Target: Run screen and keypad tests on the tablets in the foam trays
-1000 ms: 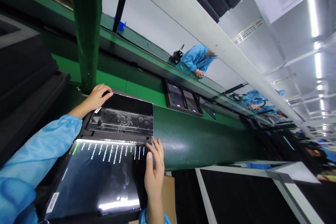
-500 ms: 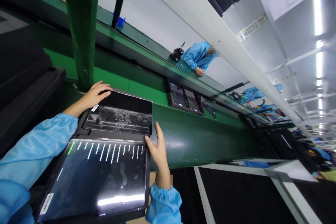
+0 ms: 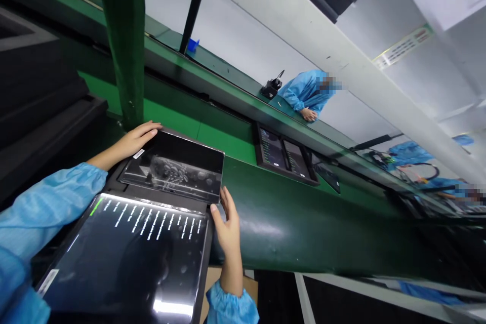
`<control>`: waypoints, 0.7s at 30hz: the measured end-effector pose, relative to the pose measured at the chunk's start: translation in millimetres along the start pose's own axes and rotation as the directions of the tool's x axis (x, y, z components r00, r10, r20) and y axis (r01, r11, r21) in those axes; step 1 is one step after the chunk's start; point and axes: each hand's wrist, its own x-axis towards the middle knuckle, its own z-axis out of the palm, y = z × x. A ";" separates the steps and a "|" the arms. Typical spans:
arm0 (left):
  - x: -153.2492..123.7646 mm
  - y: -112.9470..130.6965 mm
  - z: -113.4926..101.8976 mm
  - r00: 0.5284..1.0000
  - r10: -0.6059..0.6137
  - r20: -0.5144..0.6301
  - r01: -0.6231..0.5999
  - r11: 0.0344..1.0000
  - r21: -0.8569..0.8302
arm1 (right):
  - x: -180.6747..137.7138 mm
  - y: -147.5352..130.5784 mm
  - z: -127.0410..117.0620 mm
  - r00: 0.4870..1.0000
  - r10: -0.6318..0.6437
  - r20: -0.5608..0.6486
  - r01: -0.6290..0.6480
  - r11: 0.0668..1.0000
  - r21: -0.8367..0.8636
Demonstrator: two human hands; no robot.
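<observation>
A black tray (image 3: 146, 193) in front of me holds two tablets side by side. The nearer tablet (image 3: 132, 268) is lit and shows a list of white lines with one green line; film and a white label cover part of it. The farther tablet (image 3: 174, 167) has a dark screen under bubbled film. My left hand (image 3: 138, 137) grips the tray's far left corner, fingers over the rim. At the right side my right hand (image 3: 228, 225) is closed against the tray's edge, thumb and fingers apart, beside the gap between the tablets. Its fingertips are partly hidden.
A green bench (image 3: 273, 217) runs off to the right. Another tray (image 3: 286, 174) with two lit tablets lies farther along, a dark tablet (image 3: 326, 177) beside it. A green post (image 3: 127, 50) rises near my left hand. Black stacked trays (image 3: 45, 76) stand left. A co-worker (image 3: 307, 93) sits opposite.
My view has turned, so the background has shifted right and down. My right hand's fingers have come in closer to the tray's edge. The left hand keeps its place on the corner.
</observation>
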 end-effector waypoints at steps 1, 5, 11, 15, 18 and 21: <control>-5.2 0.4 -1.0 1.000 -0.009 -0.010 0.009 1.000 -0.022 | 2.0 1.8 1.5 0.999 0.004 -0.033 -0.003 1.000 0.031; -21.0 -0.7 -1.6 0.998 -0.032 -0.050 0.025 0.991 -0.131 | 13.7 2.1 12.9 0.993 -0.017 -0.120 0.030 0.993 0.111; -22.8 -2.8 0.9 0.997 -0.032 -0.076 0.008 0.954 -0.300 | 18.8 -12.4 14.3 0.989 -0.024 -0.148 0.026 1.000 0.014; -21.1 -3.0 0.7 0.996 -0.065 -0.069 0.038 0.939 -0.341 | 9.7 -29.5 4.4 0.993 -0.112 -0.035 0.100 0.966 -0.240; -20.6 -0.7 0.0 0.993 -0.097 -0.065 0.070 0.938 -0.338 | 9.0 -51.8 14.4 0.985 -0.147 0.096 0.172 0.916 -0.363; -20.6 3.7 -0.9 0.993 -0.108 -0.056 0.083 0.939 -0.335 | 21.8 -79.5 47.4 0.942 -0.196 0.273 0.295 0.871 -0.393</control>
